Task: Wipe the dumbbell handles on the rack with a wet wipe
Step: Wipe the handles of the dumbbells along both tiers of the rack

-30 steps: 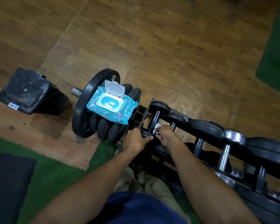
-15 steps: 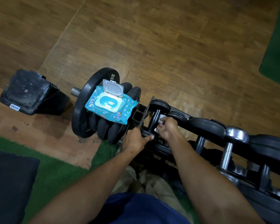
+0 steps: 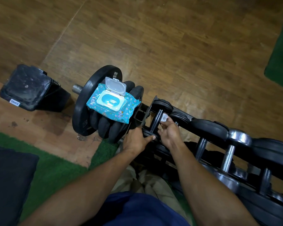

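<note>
A dark dumbbell rack (image 3: pixel 207 126) runs from centre to lower right, loaded with black and chrome dumbbells. The leftmost dumbbell has a black handle (image 3: pixel 155 120). My left hand (image 3: pixel 136 141) grips that dumbbell's near weight plate. My right hand (image 3: pixel 169 132) holds a white wet wipe (image 3: pixel 164 118) against the right side of the handle. A blue pack of wet wipes (image 3: pixel 113 104), its lid flipped open, lies on a stack of black weight plates (image 3: pixel 95 118) to the left of the rack.
A black bin (image 3: pixel 28 88) stands on the wooden floor at left. Green turf mats lie at lower left (image 3: pixel 55 173) and at the far right (image 3: pixel 281 51). A dark pad (image 3: pixel 8 180) lies at the bottom left corner. More dumbbells with chrome handles (image 3: pixel 228 158) fill the rack to the right.
My right hand has slid the wipe up along the handle, away from me, and its fingers have spread a little. My left hand has stayed on the near plate.
</note>
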The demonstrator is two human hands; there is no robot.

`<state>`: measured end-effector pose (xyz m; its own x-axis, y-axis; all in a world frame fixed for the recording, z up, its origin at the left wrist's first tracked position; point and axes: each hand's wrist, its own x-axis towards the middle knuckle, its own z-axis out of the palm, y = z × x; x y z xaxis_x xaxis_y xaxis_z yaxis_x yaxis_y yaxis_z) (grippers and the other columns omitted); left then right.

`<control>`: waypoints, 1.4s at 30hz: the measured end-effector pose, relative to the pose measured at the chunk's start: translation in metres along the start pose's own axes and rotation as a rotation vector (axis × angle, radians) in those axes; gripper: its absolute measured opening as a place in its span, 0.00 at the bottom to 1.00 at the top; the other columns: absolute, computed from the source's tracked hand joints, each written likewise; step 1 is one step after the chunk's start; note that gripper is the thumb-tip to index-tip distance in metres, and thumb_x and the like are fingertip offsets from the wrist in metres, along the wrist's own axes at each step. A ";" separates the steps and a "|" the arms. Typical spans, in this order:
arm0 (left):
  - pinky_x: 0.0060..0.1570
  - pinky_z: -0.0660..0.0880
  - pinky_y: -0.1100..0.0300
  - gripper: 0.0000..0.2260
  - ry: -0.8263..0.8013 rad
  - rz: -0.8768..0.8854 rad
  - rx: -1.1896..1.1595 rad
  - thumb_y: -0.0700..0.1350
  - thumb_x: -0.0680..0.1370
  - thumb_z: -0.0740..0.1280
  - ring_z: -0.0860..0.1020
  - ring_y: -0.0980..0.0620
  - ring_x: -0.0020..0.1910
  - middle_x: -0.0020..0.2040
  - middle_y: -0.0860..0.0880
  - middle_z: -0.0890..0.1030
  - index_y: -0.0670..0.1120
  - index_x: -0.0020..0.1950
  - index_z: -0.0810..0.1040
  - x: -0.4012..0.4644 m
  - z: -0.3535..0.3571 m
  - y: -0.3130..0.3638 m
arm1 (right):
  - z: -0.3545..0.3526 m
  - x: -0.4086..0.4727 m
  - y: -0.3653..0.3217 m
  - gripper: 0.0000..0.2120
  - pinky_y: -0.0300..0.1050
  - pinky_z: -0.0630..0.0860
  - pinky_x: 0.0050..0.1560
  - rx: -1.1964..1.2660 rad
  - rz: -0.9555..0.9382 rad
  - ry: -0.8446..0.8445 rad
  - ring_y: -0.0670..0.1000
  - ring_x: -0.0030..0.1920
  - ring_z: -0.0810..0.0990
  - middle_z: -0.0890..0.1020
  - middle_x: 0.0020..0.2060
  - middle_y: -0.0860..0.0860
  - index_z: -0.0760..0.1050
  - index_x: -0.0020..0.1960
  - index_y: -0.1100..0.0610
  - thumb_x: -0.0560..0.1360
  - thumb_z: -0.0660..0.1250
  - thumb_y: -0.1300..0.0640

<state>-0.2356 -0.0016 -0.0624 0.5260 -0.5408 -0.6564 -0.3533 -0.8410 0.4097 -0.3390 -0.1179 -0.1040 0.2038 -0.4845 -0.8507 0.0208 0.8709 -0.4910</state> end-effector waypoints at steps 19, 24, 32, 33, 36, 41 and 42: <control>0.49 0.78 0.54 0.26 -0.010 0.047 -0.028 0.64 0.70 0.77 0.83 0.40 0.56 0.55 0.43 0.85 0.49 0.61 0.81 -0.002 -0.005 -0.001 | 0.023 -0.046 -0.019 0.11 0.47 0.70 0.38 -1.527 -0.333 0.168 0.55 0.41 0.75 0.76 0.42 0.52 0.68 0.55 0.58 0.76 0.67 0.57; 0.50 0.79 0.52 0.26 -0.035 0.051 -0.056 0.64 0.71 0.76 0.83 0.40 0.57 0.56 0.42 0.85 0.49 0.61 0.81 -0.003 -0.010 -0.002 | 0.028 -0.049 -0.019 0.06 0.48 0.71 0.36 -1.551 -0.530 -0.010 0.57 0.45 0.79 0.80 0.44 0.53 0.72 0.50 0.48 0.75 0.66 0.57; 0.53 0.79 0.51 0.22 -0.064 0.117 -0.090 0.59 0.73 0.75 0.81 0.39 0.59 0.55 0.41 0.85 0.48 0.61 0.79 -0.003 -0.006 -0.017 | 0.029 -0.036 -0.036 0.15 0.48 0.75 0.57 -1.846 -0.476 -0.313 0.55 0.57 0.77 0.75 0.57 0.54 0.84 0.58 0.52 0.76 0.65 0.64; 0.54 0.78 0.51 0.23 -0.061 0.119 -0.096 0.58 0.74 0.75 0.81 0.39 0.59 0.56 0.41 0.84 0.47 0.62 0.79 -0.004 -0.005 -0.017 | 0.027 -0.036 -0.038 0.15 0.47 0.75 0.57 -1.861 -0.483 -0.319 0.55 0.57 0.77 0.75 0.56 0.52 0.84 0.57 0.51 0.75 0.66 0.64; 0.57 0.77 0.50 0.26 -0.052 0.140 -0.139 0.56 0.74 0.75 0.80 0.38 0.61 0.59 0.39 0.83 0.45 0.67 0.76 -0.008 -0.001 -0.018 | 0.016 -0.037 -0.042 0.13 0.41 0.73 0.52 -1.884 -0.512 -0.324 0.52 0.56 0.78 0.76 0.55 0.50 0.84 0.57 0.51 0.76 0.70 0.64; 0.70 0.69 0.53 0.36 -0.057 0.138 -0.218 0.54 0.77 0.74 0.71 0.40 0.73 0.73 0.40 0.73 0.42 0.79 0.65 -0.020 0.009 -0.018 | -0.014 -0.039 -0.054 0.10 0.46 0.75 0.51 -1.899 -0.501 -0.200 0.55 0.54 0.78 0.75 0.56 0.52 0.82 0.58 0.52 0.80 0.66 0.59; 0.72 0.66 0.53 0.37 -0.035 0.140 -0.218 0.54 0.77 0.73 0.69 0.41 0.75 0.75 0.40 0.71 0.41 0.81 0.62 -0.024 0.012 -0.017 | -0.019 -0.040 -0.056 0.10 0.47 0.75 0.50 -1.879 -0.506 -0.172 0.55 0.53 0.78 0.76 0.56 0.52 0.81 0.57 0.51 0.80 0.64 0.58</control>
<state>-0.2515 0.0260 -0.0611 0.4553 -0.6544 -0.6037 -0.2435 -0.7437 0.6226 -0.3670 -0.1491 -0.0455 0.5950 -0.5081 -0.6227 -0.7777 -0.5595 -0.2866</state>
